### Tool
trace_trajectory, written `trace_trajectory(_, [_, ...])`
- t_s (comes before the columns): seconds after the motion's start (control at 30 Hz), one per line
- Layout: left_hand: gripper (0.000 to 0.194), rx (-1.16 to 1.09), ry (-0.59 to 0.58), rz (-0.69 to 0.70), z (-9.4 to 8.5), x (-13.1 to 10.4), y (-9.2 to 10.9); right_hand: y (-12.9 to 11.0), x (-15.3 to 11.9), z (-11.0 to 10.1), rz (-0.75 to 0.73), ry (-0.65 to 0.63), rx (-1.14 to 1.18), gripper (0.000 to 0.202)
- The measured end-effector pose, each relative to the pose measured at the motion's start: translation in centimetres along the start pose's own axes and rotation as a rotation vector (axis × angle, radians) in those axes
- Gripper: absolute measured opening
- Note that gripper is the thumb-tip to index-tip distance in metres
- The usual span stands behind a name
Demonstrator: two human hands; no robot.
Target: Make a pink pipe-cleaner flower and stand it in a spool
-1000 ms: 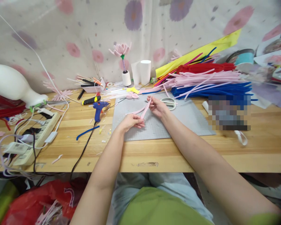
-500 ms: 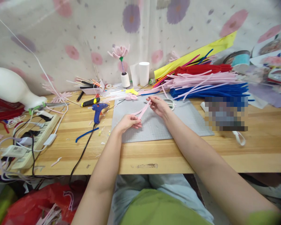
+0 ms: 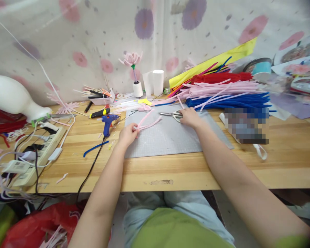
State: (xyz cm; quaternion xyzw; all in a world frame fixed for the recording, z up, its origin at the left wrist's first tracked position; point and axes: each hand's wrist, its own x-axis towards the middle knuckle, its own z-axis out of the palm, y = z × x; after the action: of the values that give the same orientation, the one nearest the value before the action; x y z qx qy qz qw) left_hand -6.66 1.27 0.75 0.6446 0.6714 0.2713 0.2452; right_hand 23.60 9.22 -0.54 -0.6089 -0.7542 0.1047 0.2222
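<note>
Pale pink pipe cleaners (image 3: 153, 124) are pinched at one end in my left hand (image 3: 129, 134), over the left part of the grey cutting mat (image 3: 167, 143). Their free ends fork apart to the upper right. My right hand (image 3: 191, 117) is at the handles of the scissors (image 3: 167, 114), fingers curled over them. The scissors lie on the mat with their blades toward the left. My right fingertips are partly hidden behind the hand. A pink looped pipe-cleaner piece (image 3: 144, 108) rests at the mat's back edge.
Left of the mat stand a blue glue gun (image 3: 107, 124) and a yellow-black cutter (image 3: 100, 113). Bundles of blue (image 3: 229, 103), pink and red pipe cleaners lie at the back right. A pink flower (image 3: 132, 59) stands in a white holder. A power strip (image 3: 41, 151) with cables sits far left.
My right hand has let go of the pink pipe cleaners and moved right onto the scissors' handles. My left hand has shifted left with the pipe cleaners.
</note>
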Motion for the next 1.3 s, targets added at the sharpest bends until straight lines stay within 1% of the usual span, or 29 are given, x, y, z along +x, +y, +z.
trace_trajectory(0.1, [0.014, -0.089, 0.034, -0.008, 0.6, -0.3, -0.6, -0.5, -0.2, -0.5, 0.024, 0.041, 0.035, 0.014])
trace_trajectory(0.17, [0.014, -0.178, 0.053, -0.042, 1.0, -0.2, -1.0, -0.9, -0.5, -1.2, 0.075, 0.055, 0.103, 0.013])
trace_trajectory(0.23, [0.016, -0.272, 0.065, -0.082, 1.3, 0.0, -1.2, -1.7, -0.7, -2.0, 0.13, 0.024, 0.24, 0.017])
trace_trajectory(0.3, [0.018, -0.357, 0.067, -0.106, 1.5, 0.2, -1.2, -2.9, -0.8, -2.5, 0.132, -0.058, 0.481, 0.019])
trace_trajectory(0.37, [0.018, -0.432, 0.062, -0.117, 1.5, 0.2, -1.1, -4.5, -1.0, -2.3, 0.089, -0.193, 0.769, 0.018])
trace_trajectory(0.43, [0.017, -0.486, 0.056, -0.133, 1.4, 0.2, -0.9, -6.3, -1.1, -1.4, 0.077, -0.358, 1.025, 0.019])
trace_trajectory(0.5, [0.015, -0.526, 0.066, -0.151, 1.3, 0.1, -0.7, -7.8, -1.3, 0.1, 0.126, -0.498, 1.22, 0.021])
trace_trajectory(0.57, [0.014, -0.565, 0.091, -0.162, 1.3, 0.1, -0.7, -9.0, -1.5, 1.5, 0.179, -0.581, 1.351, 0.021])
trace_trajectory(0.63, [0.015, -0.613, 0.133, -0.173, 1.3, 0.2, -0.7, -9.8, -1.4, 2.4, 0.216, -0.728, 1.428, 0.026])
trace_trajectory(0.73, [0.019, -0.687, 0.194, -0.201, 1.3, 0.3, -0.8, -10.2, -0.9, 2.6, 0.251, -1.037, 1.458, 0.048])
trace_trajectory(0.77, [0.021, -0.706, 0.207, -0.208, 1.3, 0.3, -0.7, -10.2, -0.7, 2.5, 0.251, -1.122, 1.459, 0.055])
trace_trajectory(0.83, [0.024, -0.73, 0.222, -0.218, 1.3, 0.3, -0.6, -10.2, -0.3, 2.4, 0.241, -1.245, 1.469, 0.065])
trace_trajectory(0.9, [0.025, -0.745, 0.236, -0.224, 1.2, 0.3, -0.4, -10.1, 0.1, 2.6, 0.247, -1.324, 1.492, 0.07])
trace_trajectory(0.97, [0.025, -0.757, 0.248, -0.225, 1.2, 0.3, -0.3, -10.1, 0.2, 3.0, 0.26, -1.354, 1.523, 0.072])
trace_trajectory(1.07, [0.025, -0.746, 0.23, -0.194, 1.4, 0.3, -0.4, -10.3, 0.3, 3.6, 0.248, -1.354, 1.583, 0.074])
trace_trajectory(1.2, [0.025, -0.683, 0.158, -0.106, 1.8, 0.2, -0.7, -10.6, 0.4, 3.5, 0.196, -1.284, 1.693, 0.076])
trace_trajectory(1.3, [0.022, -0.672, 0.151, -0.103, 1.9, 0.3, -0.7, -10.2, 0.4, 3.1, 0.17, -1.262, 1.724, 0.075])
